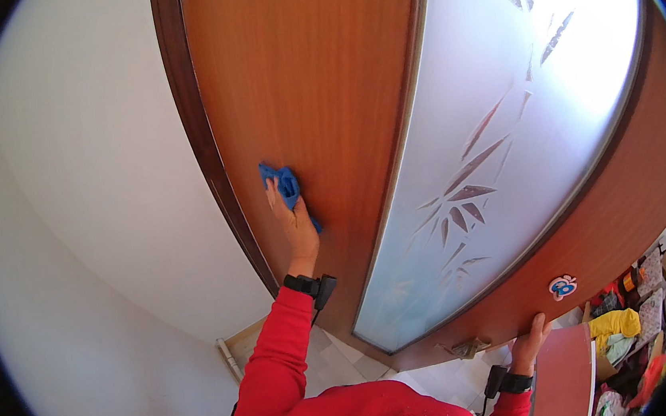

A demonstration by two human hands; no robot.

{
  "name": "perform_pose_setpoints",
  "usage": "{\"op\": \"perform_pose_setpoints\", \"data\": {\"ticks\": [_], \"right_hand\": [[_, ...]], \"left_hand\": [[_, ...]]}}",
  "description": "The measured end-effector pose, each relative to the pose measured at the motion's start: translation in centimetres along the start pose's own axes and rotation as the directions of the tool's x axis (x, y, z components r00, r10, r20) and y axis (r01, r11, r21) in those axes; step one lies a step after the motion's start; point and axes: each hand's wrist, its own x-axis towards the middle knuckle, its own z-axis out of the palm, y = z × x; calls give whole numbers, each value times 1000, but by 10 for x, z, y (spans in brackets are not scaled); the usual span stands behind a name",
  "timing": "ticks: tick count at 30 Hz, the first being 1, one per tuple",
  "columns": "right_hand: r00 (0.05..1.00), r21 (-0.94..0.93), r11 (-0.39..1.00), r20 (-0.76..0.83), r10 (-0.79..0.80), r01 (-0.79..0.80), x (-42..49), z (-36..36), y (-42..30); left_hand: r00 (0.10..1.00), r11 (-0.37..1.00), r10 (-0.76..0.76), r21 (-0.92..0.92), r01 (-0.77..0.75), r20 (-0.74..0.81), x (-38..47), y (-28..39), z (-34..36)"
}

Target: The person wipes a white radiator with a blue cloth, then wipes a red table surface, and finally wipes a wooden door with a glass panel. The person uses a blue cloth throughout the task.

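Observation:
A wooden door (308,78) with a long frosted-glass panel (398,262) etched with bamboo leaves fills the middle of the view. My left hand (297,226) holds a crumpled blue cloth (287,185) against the wood, between the glass and the dark door frame (207,154). Part of the cloth is hidden behind the hand. At the lower right, my right hand (529,345) grips the free edge of the door, its thumb on the near face and its other fingers largely hidden. Left of that hand is the metal door handle (465,348).
A cartoon sticker (563,287) is on the door above my right hand. A reddish panel (559,375) stands beside that hand; past it lie piled clothes, including a yellow garment (615,325). White wall (95,171) runs along the left, with a pipe (230,359) low down.

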Motion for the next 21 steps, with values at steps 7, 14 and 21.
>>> {"op": "perform_pose_setpoints", "data": {"ticks": [7,14,21], "right_hand": [[1000,-17,1000,15,-21,21,-1,1,-4],[1000,-22,1000,-6,-18,18,-6,5,-15],[999,-27,999,33,-39,40,-9,-8,-7]], "left_hand": [[952,943,-307,-138,303,-5,-51,-98,-21],[983,982,-181,42,182,-31,17,-130,-34],[912,870,-407,-284,404,53,82,-160,-58]]}}
